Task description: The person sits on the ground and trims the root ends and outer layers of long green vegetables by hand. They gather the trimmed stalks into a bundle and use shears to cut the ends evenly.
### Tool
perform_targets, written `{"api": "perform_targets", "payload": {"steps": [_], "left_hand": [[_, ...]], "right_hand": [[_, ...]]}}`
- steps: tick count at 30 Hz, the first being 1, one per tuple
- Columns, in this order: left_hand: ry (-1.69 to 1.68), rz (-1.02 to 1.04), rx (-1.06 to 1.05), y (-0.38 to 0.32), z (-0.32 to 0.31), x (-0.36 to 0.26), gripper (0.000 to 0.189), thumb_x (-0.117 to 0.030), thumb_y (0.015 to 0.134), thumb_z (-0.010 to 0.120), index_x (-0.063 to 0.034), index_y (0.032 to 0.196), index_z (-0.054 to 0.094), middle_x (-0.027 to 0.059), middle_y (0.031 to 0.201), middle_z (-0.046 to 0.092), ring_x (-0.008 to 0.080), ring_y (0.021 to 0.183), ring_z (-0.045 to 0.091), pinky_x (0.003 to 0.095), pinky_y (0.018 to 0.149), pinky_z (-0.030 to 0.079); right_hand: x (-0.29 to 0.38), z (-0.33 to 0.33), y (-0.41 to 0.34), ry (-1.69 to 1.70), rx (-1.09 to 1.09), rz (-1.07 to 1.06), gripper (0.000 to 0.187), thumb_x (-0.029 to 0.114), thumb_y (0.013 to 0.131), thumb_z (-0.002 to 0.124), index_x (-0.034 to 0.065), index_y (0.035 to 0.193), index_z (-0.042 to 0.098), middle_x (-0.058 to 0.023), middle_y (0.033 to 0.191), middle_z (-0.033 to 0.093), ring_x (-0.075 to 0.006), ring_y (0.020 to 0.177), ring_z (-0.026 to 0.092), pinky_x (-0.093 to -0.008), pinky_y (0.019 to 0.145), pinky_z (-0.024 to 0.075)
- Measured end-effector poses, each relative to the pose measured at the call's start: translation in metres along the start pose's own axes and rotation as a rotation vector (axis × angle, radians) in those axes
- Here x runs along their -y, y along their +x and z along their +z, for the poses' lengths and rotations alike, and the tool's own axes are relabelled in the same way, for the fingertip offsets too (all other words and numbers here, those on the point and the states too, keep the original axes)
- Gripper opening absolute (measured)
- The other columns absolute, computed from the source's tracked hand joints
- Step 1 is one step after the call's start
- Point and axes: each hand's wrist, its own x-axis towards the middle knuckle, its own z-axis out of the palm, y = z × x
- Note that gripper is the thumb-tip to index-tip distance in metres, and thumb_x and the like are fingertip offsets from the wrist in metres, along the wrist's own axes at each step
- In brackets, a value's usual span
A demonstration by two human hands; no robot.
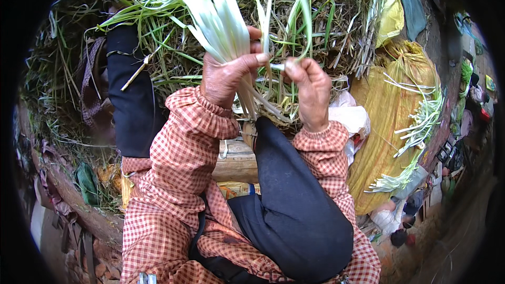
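Note:
My left hand is closed around a thick bunch of pale green leafy stalks, leaves fanned out at the top and thin white stems below the fist. Beside it, between the left thumb and the fingers behind, stands a separate pale stalk. The fingertips of my right hand pinch a narrow green leaf with a short white end that points at the left thumb. Whether that white end touches the thumb is hard to tell. Both hands are above my bent knee in dark trousers.
A large heap of loose green and dried leaves spreads in front and to the left. At the right lies a yellow woven sack with small bundles of trimmed greens on it. A white plastic bag sits beside the sack. Several people are far right.

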Motion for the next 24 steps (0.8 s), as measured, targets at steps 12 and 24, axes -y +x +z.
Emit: {"api": "perform_targets", "payload": {"steps": [12,24], "left_hand": [[-0.143,0.064,0.083,0.008,0.001,-0.002,0.037,-0.008,0.08,0.071,-0.0021,0.115,0.057,0.0082,0.09,0.069,0.016,0.074,0.068,0.0235,0.05,0.051],[0.181,0.092,-0.152,-0.007,-0.015,-0.016,0.031,-0.005,0.079,0.072,-0.0032,0.109,0.061,0.0106,0.095,0.068,0.014,0.078,0.066,0.0197,0.05,0.05]], "right_hand": [[-0.006,-0.02,-0.035,-0.381,0.031,-0.077,0.045,0.037,0.092,0.061,-0.0006,0.117,0.058,-0.009,0.096,0.065,-0.0191,0.084,0.062,-0.0327,0.072,0.0517],[0.013,-0.011,-0.016,-0.429,-0.135,-0.131,0.02,0.02,0.095,0.057,0.0037,0.106,0.062,-0.0042,0.081,0.06,-0.0086,0.065,0.056,-0.0229,0.058,0.0498]]}}
